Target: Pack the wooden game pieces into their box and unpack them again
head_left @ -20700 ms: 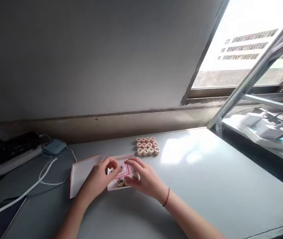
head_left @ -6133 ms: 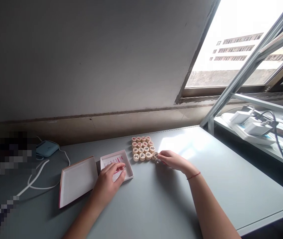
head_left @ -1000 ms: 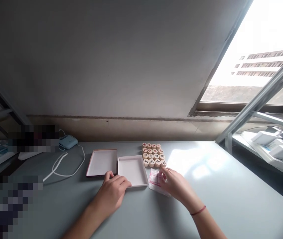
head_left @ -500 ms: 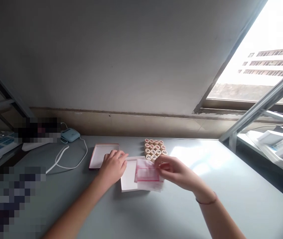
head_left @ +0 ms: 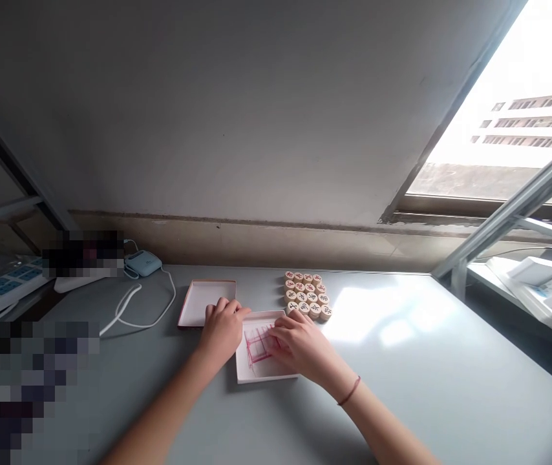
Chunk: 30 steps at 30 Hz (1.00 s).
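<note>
A shallow white box lies open on the table. My left hand is at its upper left corner with bent fingers, gripping the edge. Inside the box is a folded, thin, translucent chessboard sheet printed with red lines. My right hand reaches over the box's right side, its curled fingers on the sheet and covering part of it. Round wooden Chinese chess pieces, with red or black characters, stand in rows just behind my right hand.
A shallow red-edged box lid lies behind my left hand. Farther left are a white cable, a light blue device and a power strip. A wall borders the table's back; a metal bar slants at the right.
My right hand has moved left and lowered the chessboard sheet into the box. My left hand stays at the box's left edge. The view has shifted slightly.
</note>
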### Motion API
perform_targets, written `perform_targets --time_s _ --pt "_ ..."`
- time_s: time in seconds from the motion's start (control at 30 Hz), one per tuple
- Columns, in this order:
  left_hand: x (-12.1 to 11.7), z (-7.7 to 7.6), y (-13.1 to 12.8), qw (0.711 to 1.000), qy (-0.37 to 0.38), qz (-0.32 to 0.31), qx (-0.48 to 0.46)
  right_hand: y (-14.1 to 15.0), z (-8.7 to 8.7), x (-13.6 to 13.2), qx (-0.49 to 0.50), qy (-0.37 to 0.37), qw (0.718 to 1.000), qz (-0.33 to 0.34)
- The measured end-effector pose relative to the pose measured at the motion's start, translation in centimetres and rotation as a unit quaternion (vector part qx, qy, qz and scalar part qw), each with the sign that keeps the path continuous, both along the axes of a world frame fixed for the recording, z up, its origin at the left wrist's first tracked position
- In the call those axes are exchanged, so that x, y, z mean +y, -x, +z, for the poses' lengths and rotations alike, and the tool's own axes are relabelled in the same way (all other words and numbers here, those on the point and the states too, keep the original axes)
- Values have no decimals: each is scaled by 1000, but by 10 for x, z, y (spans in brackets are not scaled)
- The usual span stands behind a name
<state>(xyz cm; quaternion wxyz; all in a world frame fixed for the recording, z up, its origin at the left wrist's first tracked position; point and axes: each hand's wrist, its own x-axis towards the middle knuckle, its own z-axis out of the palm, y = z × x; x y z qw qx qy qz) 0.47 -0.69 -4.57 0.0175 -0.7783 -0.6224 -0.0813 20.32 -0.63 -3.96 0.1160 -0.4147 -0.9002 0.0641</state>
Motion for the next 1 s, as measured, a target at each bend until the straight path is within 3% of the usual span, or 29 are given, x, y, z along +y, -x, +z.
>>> perform_targets --time_s 0.43,0.63,0.77,0.87,1.0 --pt "5 -8 3 999 -19 -5 -31 6 -2 -2 -4 -1 1000 -21" --pt "5 -8 3 998 -3 3 -59 0 1 3 40 -23 998 -32" --pt "4 -6 3 997 11 7 -77 -8 11 35 74 -64 985 -142" --pt "3 -5 3 996 17 3 -90 -3 21 72 27 -25 972 -233" --pt "1 -5 2 995 19 -4 -103 16 30 114 -62 54 952 -294"
